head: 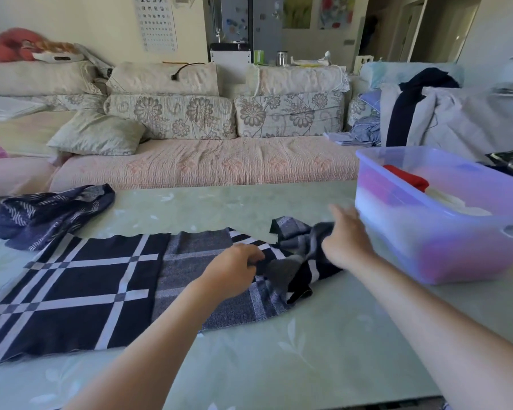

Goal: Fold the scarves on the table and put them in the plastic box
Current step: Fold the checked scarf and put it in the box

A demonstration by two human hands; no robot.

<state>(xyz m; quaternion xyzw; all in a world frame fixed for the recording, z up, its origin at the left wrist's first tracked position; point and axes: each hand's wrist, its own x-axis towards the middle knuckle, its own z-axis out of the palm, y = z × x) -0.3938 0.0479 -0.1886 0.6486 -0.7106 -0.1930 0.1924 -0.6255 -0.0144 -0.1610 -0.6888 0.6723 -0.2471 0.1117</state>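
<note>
Head view: plaid scarf point(86, 291), E-letter eye chart point(156, 23)

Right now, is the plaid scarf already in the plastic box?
No: the plaid scarf lies spread on the table, left of the plastic box, with the left hand pinching it.

The plaid scarf point(71, 291) runs off the left edge, the plastic box point(427, 247) off the right; the right hand point(347, 241) is blurred.
</note>
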